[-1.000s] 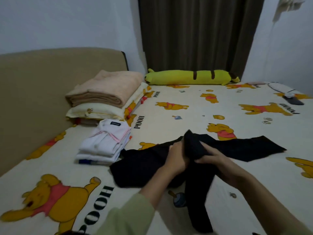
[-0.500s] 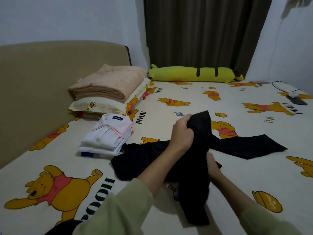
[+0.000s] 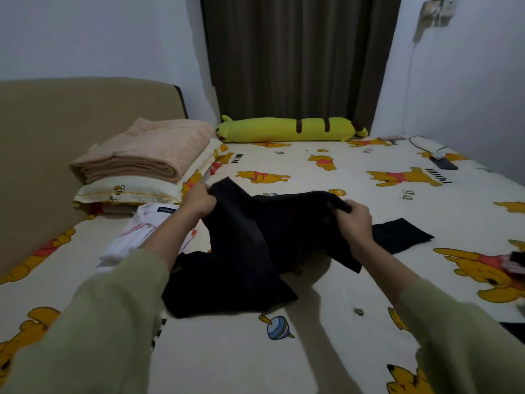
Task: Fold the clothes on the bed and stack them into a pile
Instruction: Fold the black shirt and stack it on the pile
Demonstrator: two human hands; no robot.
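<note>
Bare bedsheet point(image 3: 326, 351) lies open ahead; white folded pile point(image 3: 136, 237) and pillow point(image 3: 127, 191) crowd the left.

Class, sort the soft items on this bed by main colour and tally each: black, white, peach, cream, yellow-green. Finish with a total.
Black: 1, the black garment both hands hold
White: 1, white folded clothes
Peach: 1, folded blanket
Cream: 1, pillow
Yellow-green: 1, long plush
Total: 5

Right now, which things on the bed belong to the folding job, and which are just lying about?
Job: black cloth garment, gripped by left hand and right hand; folded white clothes pile.
Lying about: long yellow plush bolster; folded beige blanket; cream pillow.
</note>
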